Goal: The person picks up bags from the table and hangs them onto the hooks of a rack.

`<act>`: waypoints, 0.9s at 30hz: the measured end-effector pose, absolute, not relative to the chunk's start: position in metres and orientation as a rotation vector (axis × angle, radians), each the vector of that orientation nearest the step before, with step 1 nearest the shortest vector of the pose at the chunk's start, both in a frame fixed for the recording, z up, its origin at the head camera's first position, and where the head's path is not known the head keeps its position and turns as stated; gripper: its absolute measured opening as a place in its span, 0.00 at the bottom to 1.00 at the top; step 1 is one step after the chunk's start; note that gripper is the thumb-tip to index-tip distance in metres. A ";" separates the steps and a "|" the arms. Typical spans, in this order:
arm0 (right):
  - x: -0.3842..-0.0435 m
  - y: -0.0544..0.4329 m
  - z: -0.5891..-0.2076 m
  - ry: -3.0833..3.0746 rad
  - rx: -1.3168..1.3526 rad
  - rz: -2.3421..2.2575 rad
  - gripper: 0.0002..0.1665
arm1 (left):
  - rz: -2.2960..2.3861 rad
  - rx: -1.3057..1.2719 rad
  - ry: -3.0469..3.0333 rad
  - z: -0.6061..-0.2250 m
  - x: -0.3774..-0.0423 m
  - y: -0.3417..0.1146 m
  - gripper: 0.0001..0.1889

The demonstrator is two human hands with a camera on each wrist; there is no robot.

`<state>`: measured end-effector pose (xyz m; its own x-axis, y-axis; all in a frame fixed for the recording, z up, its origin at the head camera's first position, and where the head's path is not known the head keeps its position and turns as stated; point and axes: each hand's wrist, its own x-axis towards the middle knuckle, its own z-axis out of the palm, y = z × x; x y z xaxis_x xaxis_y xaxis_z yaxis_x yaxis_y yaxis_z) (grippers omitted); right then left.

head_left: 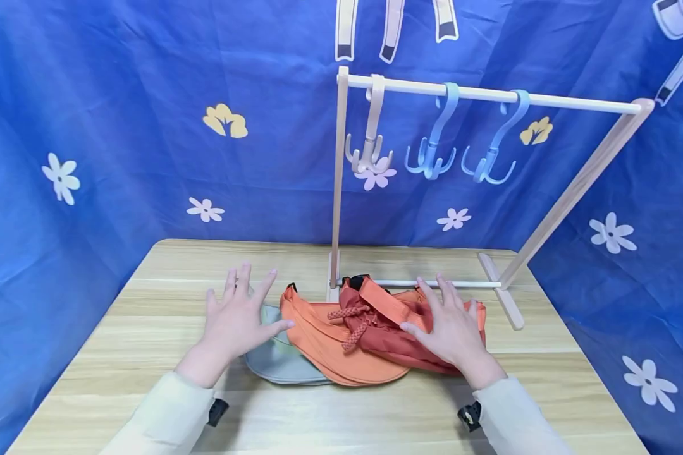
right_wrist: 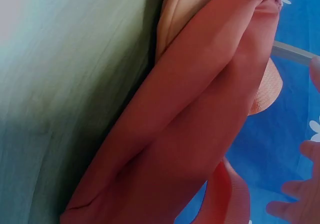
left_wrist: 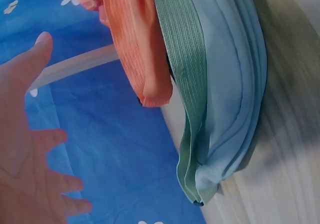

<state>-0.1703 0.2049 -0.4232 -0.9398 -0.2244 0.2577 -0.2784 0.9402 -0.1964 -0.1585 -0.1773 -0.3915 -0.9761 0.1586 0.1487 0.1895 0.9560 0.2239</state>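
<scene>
1. L hand (head_left: 236, 322): fingers straight & spread, grip apart. It was just L of the pile, w/ its thumb over the edge of the flat, curved, orange cloth item (head_left: 341, 360); L wrist view showed a gap b/w hand & cloth.
2. R hand (head_left: 449, 325): fingers also spread, grip apart, above the R part of the dark-red, folded cloth item (head_left: 398, 347); contact there, couldn't tell.
3. Pile lay on the pale wood-grain table (head_left: 119, 354), b/w the hands, near the rack's base. Grey-blue, rounded cloth item (head_left: 284, 366) was at L, partly under the orange one; dark-red one overlapped the orange one's R side.
4. Details: red checked cord (head_left: 348, 311) & broad orange strap (head_left: 384, 302) on the dark-red item; green woven strap (left_wrist: 182, 59) along the grey-blue one.
5. Behind: pale wooden rack w/ white bars (head_left: 580, 189), w/ one white pronged hook (head_left: 369, 155) & two light-blue pronged hooks (head_left: 434, 139) hanging off its top bar.
6. Backdrop: blue, flower-print cloth (head_left: 148, 145).
</scene>
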 end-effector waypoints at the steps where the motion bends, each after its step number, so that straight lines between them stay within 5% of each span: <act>1: -0.170 0.205 -0.424 -2.859 0.383 0.334 0.56 | -0.360 -0.272 -2.975 -0.391 -0.159 -0.176 0.51; 27: -0.178 0.221 -0.426 -2.784 0.602 0.290 0.47 | -0.461 -0.504 -2.725 -0.399 -0.176 -0.136 0.44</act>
<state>-0.1785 0.2212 -0.4256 -0.8745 -0.3734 0.3094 -0.4292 0.8930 -0.1354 -0.1758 -0.1363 -0.3993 -0.8829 0.2847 0.3733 0.3917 0.8850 0.2516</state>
